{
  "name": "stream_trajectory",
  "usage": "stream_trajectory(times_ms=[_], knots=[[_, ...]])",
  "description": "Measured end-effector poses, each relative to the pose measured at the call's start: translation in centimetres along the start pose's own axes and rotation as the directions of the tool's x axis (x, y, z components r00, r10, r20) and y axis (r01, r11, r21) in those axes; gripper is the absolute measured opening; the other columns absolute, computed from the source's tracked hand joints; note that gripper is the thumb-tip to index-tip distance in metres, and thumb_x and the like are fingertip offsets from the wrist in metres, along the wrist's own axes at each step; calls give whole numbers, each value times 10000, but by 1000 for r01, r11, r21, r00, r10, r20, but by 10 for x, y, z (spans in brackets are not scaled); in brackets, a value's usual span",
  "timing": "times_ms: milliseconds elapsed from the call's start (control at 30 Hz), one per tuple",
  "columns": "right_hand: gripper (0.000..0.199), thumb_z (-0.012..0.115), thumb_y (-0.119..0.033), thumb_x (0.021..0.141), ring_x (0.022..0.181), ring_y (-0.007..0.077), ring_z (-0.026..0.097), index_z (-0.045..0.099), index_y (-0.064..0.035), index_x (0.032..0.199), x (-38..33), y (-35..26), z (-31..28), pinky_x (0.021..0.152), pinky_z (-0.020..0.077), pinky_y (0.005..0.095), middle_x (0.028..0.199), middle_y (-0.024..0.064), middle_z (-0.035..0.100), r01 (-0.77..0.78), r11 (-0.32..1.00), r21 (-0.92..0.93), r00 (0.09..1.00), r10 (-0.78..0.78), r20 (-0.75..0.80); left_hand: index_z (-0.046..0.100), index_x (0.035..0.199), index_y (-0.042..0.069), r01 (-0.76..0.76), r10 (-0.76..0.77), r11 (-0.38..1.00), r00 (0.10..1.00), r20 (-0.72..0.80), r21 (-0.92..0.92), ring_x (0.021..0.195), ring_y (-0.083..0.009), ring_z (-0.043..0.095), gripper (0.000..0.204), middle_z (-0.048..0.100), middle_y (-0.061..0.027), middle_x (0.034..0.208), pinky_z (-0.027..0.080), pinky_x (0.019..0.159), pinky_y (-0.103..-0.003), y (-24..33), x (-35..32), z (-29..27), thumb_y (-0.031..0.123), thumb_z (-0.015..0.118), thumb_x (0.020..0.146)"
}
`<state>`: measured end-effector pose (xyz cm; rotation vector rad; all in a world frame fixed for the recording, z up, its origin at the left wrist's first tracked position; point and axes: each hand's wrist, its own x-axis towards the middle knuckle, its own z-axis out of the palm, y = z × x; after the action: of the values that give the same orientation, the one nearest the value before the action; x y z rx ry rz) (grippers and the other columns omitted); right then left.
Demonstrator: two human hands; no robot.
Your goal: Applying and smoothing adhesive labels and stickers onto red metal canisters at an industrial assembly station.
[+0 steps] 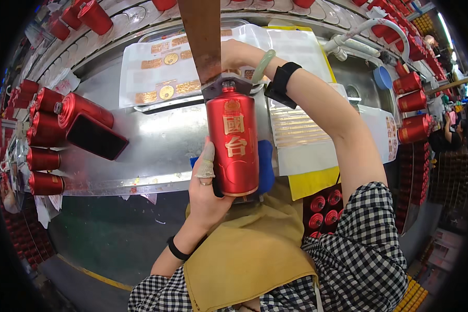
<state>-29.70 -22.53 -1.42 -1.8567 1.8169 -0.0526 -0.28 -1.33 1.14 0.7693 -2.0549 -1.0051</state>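
A shiny red bottle with gold characters on its front stands upright before me, its narrow neck at the top. My left hand is closed around its lower left side, with a pale ribbed finger cover on one finger. My right hand reaches across to the far side of the bottle, over a white decal sheet with gold rectangles and round medallions. A brown upright bar and the bottle's top hide its fingers, so what they hold or touch does not show.
On the steel bench's left, a dark phone leans against a lying red bottle, near several others. A sheet with gold strips lies right. Beyond it are a sink with a curved white faucet and a blue cup.
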Motion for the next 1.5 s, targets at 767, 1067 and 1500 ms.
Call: stream_trajectory(times_ms=[767,1067,1500], knots=[[256,741,-211,870,945,309,733,770,-54,1070,-50,-13,-17,837,556,383,981,154,773,154,988,23,988,-153,-18,306,1610,-24,-12,10,989,1000,14,150,1262,-343,638,1166,572,-222,1460,520,1043,-412,-2,-8,2,234,991,702],[199,743,-192,897,787,170,638,717,-34,1015,-104,34,-53,735,520,332,851,67,704,266,947,180,834,-132,-536,341,1602,-7,101,-57,951,986,154,-291,1479,-348,453,960,422,-199,1624,410,1181,-477,-4,12,-42,246,872,844],[211,778,-140,929,708,72,559,678,-1,1053,-246,-62,-81,641,465,255,809,18,653,479,859,181,521,-112,-846,459,1518,-33,-170,162,948,985,-51,-269,1351,-263,568,643,553,-196,1498,473,1123,-407,40,111,-24,28,732,939]])
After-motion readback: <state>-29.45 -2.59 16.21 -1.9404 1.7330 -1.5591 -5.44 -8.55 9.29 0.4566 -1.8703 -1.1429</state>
